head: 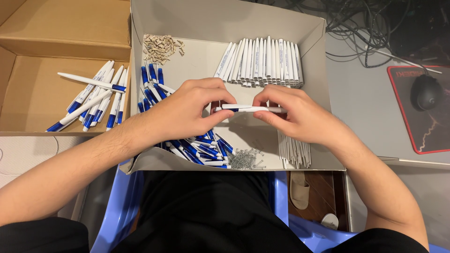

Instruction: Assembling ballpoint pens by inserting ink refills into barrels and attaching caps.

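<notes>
Both hands, left hand (187, 110) and right hand (293, 112), pinch a white pen (248, 108) level above the grey box (309, 33), an end each, apparently for joining.

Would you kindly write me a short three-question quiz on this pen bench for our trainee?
1. True or false: both hands hold one pen.
2. Which box holds the finished pens? A) brown box B) grey box
3. What lies in the grey box's near edge beside the blue parts?

Key:
1. True: left hand and right hand grip its ends.
2. A
3. Springs.
</notes>
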